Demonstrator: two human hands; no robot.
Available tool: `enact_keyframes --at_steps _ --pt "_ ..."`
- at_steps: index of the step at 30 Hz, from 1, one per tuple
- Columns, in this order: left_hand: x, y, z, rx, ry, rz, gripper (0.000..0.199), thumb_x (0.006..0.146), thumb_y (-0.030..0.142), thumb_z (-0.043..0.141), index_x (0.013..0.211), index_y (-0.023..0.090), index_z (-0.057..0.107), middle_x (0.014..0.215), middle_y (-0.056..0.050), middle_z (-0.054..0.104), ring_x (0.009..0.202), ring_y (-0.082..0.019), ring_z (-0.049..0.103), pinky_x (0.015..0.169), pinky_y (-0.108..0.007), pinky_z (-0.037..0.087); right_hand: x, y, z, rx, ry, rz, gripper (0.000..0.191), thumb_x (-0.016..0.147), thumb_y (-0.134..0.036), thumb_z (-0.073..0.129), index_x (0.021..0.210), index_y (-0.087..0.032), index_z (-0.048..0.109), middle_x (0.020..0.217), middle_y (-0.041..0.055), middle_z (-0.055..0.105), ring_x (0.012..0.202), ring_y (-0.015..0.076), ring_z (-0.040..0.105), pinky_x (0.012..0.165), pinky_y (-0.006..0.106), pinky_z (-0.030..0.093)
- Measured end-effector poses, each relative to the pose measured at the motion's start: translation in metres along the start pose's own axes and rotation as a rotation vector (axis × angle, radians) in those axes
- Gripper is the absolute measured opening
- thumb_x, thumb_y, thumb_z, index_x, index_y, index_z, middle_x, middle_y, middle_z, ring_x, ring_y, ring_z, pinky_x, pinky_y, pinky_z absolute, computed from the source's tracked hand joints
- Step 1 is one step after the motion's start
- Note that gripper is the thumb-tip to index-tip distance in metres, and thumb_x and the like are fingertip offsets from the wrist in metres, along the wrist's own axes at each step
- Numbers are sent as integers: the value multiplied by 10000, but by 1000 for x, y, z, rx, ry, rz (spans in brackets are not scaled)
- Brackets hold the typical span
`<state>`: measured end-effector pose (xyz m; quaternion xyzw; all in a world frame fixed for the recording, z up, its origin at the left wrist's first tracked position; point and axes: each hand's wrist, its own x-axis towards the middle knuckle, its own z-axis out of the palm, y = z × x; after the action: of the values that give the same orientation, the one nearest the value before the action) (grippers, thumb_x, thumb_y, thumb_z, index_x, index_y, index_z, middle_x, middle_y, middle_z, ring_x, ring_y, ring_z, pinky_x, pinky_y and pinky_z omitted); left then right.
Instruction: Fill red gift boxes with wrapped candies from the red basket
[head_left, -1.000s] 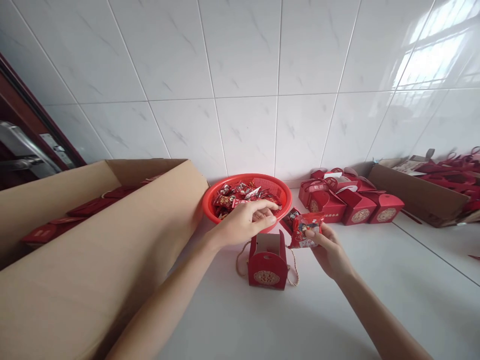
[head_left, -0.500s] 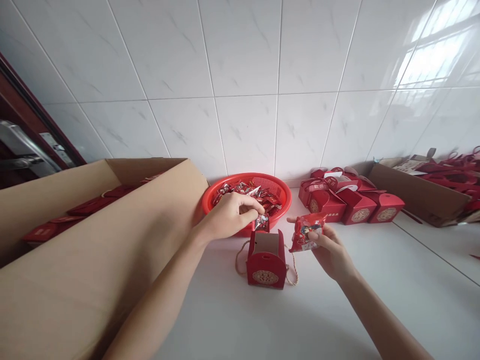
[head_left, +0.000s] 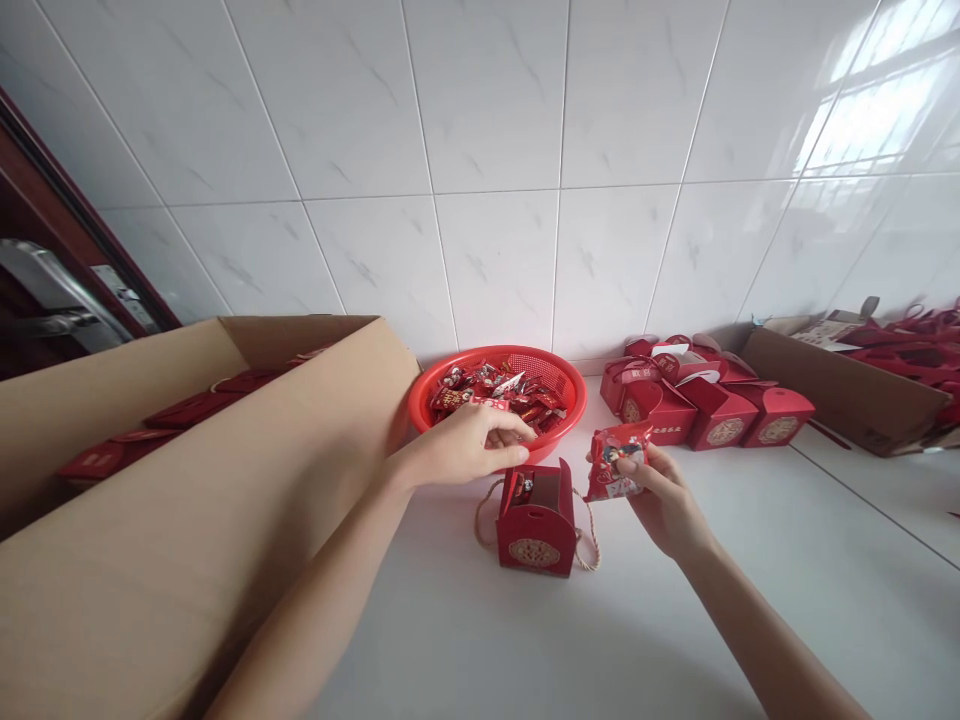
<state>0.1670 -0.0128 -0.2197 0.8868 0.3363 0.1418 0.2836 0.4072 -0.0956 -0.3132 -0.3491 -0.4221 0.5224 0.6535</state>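
Box [head_left: 535, 545] stands open-topped on the table [head_left: 637, 640], a small packet [head_left: 523, 487] inside. Behind it, the left hand's [head_left: 461, 445] fingers curl loosely, slightly apart, nothing visible in them. The right hand's [head_left: 671, 505] pinch a larger packet [head_left: 619, 462] outside the box. More fill the basket [head_left: 576, 400]; shut boxes [head_left: 660, 412] stand rightward.

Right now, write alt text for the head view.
The right hand holds a red packet beside an open red box with a wrapper visible inside. The left hand hovers at the near edge of a red basket of small packets.
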Motion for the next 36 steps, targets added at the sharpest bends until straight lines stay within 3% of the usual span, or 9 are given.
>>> enact_keyframes --at_steps 7,10,15,20,21,23,27,32,36 --pt "-5 6 5 17 -123 15 441 801 471 697 1167 225 716 967 -32 739 887 -214 677 750 -276 506 0 -1 1 -29 0 -7 232 709 -415 796 797 -221 705 786 38 722 733 227 653 667 348 501" --pt "-7 11 7 54 -144 49 396 810 418 693 1161 236 720 993 -30 737 885 -207 675 769 -279 504 0 -2 2 -30 -2 -1 241 702 -422 800 798 -221 705 797 44 725 748 236 656 673 353 501" --pt "-6 0 -4 32 75 59 318 865 376 608 1116 223 731 1122 -35 732 1003 -214 664 878 -292 503 0 -2 2 -22 11 -9 232 700 -413 802 798 -224 711 798 39 722 692 203 622 668 341 498" --pt "5 -46 -44 97 394 -205 239 806 330 607 932 207 769 1066 -52 759 989 -246 669 892 -314 500 2 0 0 -32 31 -11 242 703 -433 788 796 -231 694 827 49 728 728 237 641 698 384 511" --pt "8 -55 -50 139 373 -259 202 771 303 622 864 211 776 1035 -50 768 984 -252 669 885 -309 496 2 0 0 -32 29 -9 241 704 -431 788 799 -230 694 833 51 730 738 242 647 704 388 514" --pt "17 -71 -56 183 189 -341 131 684 263 670 750 222 775 936 -32 782 937 -252 674 827 -285 495 2 0 0 -29 22 1 246 702 -430 789 810 -228 701 839 54 733 754 252 657 715 397 519" --pt "39 -85 -44 294 -187 -460 144 568 270 727 701 242 774 872 -11 774 873 -242 665 707 -264 464 2 1 1 -21 35 12 254 686 -433 804 784 -224 700 826 55 733 766 255 663 706 386 516" --pt "60 -89 -24 340 -224 -521 360 439 318 794 784 218 788 892 -77 754 843 -296 656 675 -310 473 3 1 -1 -15 49 8 240 688 -418 809 764 -221 695 832 58 738 803 261 663 667 353 500" --pt "65 -92 -20 339 -259 -524 278 464 255 758 738 218 784 769 -35 733 769 -243 659 684 -285 475 3 1 -2 -20 39 17 258 689 -427 804 817 -226 707 846 59 741 763 256 662 674 372 510"
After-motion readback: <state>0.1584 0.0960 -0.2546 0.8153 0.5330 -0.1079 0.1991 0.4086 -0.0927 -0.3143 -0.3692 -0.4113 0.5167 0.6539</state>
